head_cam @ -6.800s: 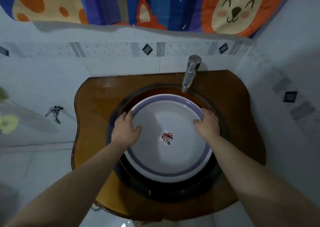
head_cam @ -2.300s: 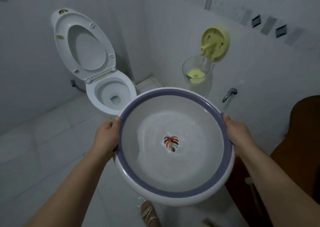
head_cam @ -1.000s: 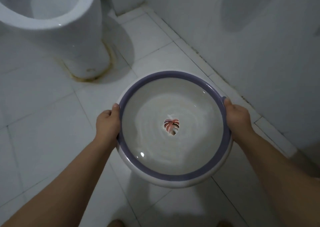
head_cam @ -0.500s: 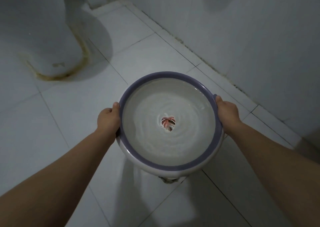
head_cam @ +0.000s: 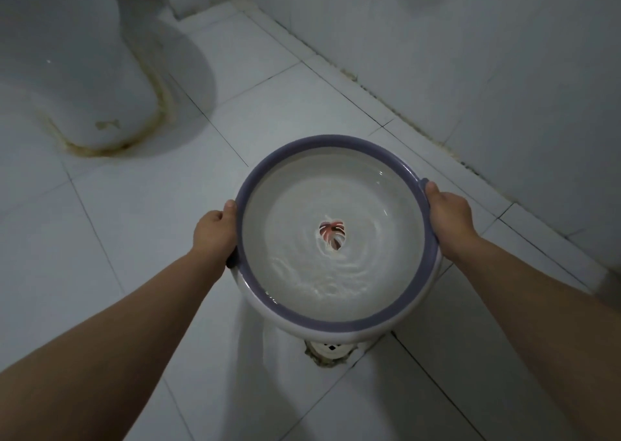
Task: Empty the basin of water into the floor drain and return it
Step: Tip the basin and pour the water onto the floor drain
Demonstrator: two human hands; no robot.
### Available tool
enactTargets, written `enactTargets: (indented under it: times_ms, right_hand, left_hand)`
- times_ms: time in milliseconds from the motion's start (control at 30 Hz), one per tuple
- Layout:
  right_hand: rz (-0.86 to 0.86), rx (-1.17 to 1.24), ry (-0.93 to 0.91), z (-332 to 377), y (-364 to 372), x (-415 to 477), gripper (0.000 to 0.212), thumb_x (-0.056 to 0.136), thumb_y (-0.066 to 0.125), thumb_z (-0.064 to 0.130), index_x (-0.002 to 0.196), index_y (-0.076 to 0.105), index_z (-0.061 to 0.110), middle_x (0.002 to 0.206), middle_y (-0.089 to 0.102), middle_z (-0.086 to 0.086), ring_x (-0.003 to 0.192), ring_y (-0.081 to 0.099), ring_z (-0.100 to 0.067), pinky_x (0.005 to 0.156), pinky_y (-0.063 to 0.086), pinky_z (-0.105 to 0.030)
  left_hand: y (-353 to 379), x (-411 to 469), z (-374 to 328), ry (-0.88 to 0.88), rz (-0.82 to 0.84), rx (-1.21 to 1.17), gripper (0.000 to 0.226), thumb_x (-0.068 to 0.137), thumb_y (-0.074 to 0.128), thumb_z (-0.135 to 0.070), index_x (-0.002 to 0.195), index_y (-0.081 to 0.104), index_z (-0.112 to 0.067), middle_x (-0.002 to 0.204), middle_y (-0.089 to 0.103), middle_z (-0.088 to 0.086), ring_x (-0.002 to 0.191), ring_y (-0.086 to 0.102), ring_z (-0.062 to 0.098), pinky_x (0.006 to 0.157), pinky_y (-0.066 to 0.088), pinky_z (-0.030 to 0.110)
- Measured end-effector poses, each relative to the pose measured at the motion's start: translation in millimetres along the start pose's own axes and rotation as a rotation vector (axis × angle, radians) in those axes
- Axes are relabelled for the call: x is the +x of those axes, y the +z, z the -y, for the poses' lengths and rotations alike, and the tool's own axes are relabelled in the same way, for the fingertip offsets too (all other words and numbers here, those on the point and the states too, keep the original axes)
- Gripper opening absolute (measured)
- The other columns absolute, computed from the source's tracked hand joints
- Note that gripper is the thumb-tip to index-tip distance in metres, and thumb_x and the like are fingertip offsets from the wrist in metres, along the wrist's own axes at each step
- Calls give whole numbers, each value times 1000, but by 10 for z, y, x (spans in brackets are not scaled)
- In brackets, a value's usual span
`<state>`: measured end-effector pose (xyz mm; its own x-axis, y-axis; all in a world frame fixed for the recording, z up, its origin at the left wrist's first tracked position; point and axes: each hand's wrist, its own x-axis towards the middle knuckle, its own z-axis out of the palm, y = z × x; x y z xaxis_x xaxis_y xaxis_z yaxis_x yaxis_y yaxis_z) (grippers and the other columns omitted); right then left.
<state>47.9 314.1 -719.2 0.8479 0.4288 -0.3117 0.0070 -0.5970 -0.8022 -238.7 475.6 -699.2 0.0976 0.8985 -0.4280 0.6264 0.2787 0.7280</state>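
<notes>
head: basin (head_cam: 336, 323) above tiled floor (head_cam: 134, 239)

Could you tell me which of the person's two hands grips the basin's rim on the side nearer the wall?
The right hand, holding the white, purple-rimmed plastic basin on its wall side; the left hand grips the toilet side.

No readable text, label, brand or number shows anywhere.

Basin carried from the sink to the floor drain.
The basin (head_cam: 336, 319) between both thumbs now hangs lower, its near edge above the newly visible floor drain (head_cam: 329, 351); water ripples harder.
</notes>
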Motion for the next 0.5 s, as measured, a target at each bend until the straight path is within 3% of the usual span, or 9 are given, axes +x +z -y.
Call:
enactTargets:
  times_ms: [133, 300, 500]
  right_hand:
    - [-14, -14, -20, -43, -27, 11, 55, 86, 42, 55, 72, 59, 5, 66, 55, -7, 59, 50, -20, 54, 37, -28]
    - [-27, -20, -23, -56, -71, 22, 58, 86, 41, 55, 78, 62, 1, 68, 57, -7, 62, 52, -21, 57, 40, -28]
    - [-39, -44, -22, -102, -82, 26, 56, 89, 38, 52, 79, 61, 2, 71, 59, -8, 64, 54, -22, 56, 40, -28]
  left_hand:
    - [23, -15, 29, 30, 34, 20, 48, 96, 30, -42, 72, 50, -5, 67, 48, 8, 63, 46, 22, 66, 39, 36]
    - [64, -15, 8, 53, 40, 46, 47, 96, 30, -41, 69, 47, -7, 66, 47, 7, 63, 45, 22, 63, 40, 34]
    - [83, 15, 25, 67, 54, 109, 48, 96, 29, -42, 87, 53, -2, 71, 51, 9, 71, 50, 26, 69, 40, 37]
